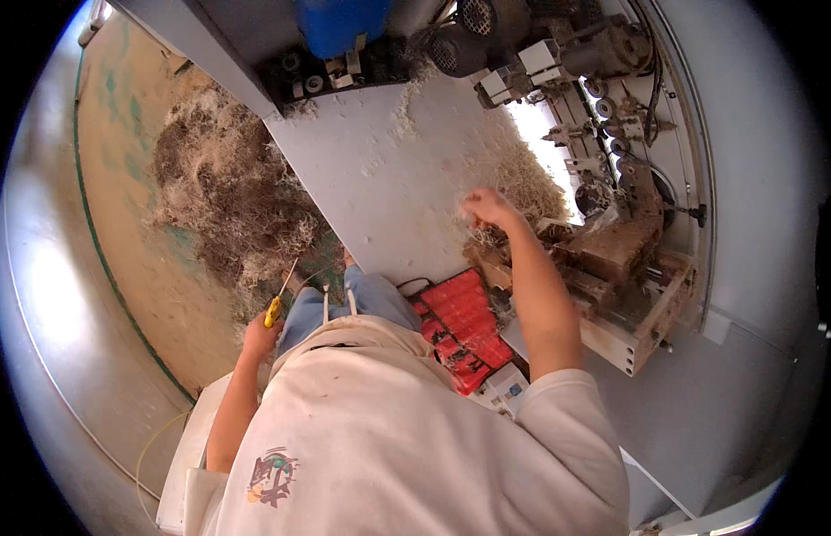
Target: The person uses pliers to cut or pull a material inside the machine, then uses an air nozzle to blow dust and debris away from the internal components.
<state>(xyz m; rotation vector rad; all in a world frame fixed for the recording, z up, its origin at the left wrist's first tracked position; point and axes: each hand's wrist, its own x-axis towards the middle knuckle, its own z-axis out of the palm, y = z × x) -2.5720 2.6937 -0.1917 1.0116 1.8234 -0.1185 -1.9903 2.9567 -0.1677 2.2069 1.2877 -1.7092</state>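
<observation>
At the left, my left hand [261, 336] is wrapped round the yellow handle of a screwdriver [273, 311], whose thin metal shaft points away from me. My right hand [489, 208] is over the grey panel, at the edge of a heap of pale curly shavings [523, 179] beside the machine. Its fingers are curled together; whether they pinch some strands I cannot make out. Just below that hand, loose curls lie on the machine's near end.
A machine with motors and rollers [612, 152] stands at the right. A big tangled shavings pile [232, 179] covers the floor at left. The grey panel [344, 161] carries scattered curls. A red tool pouch [465, 322] lies near my waist; a blue container [344, 25] stands at the back.
</observation>
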